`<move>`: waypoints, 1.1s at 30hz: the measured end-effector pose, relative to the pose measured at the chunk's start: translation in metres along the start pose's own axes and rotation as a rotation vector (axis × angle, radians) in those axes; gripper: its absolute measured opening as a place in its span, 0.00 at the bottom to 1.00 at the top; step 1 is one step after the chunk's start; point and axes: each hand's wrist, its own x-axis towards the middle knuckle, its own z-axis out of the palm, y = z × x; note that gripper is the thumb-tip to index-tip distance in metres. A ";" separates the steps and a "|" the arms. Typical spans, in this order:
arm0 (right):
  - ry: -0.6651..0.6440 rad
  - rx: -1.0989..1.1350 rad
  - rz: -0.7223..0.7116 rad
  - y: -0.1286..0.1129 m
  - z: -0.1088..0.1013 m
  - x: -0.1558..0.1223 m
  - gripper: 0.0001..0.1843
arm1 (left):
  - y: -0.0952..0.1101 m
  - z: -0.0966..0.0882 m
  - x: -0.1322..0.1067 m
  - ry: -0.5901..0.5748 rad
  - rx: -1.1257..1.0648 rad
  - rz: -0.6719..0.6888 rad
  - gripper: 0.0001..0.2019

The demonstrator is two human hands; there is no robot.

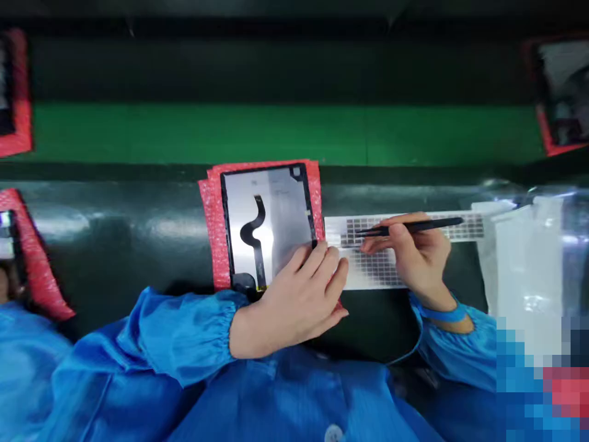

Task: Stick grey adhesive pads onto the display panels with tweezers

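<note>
Dark worktop [138,245] bears red bubble wrap [213,233], with a tablet display panel [289,209] lying on it. The left hand [299,294] rests over the panel's lower right edge, fingers slightly apart. Farther right, 2 grid-printed sheets [372,270] lie under the right hand [418,255], its fingers clamped on black tweezers [435,224].

Nothing legible. Silver tablet panel [289,212] shows faint print near its top edge; black flex cable [249,232] carries tiny light marks, too blurred to read.
</note>
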 end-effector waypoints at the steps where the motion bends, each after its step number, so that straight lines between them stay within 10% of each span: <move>1: -0.025 -0.030 0.019 0.002 -0.001 -0.006 0.10 | 0.001 0.004 -0.001 -0.031 -0.011 0.009 0.38; 33: -0.308 -0.330 -0.041 0.012 -0.004 -0.024 0.04 | 0.001 0.021 -0.003 -0.144 -0.030 0.051 0.43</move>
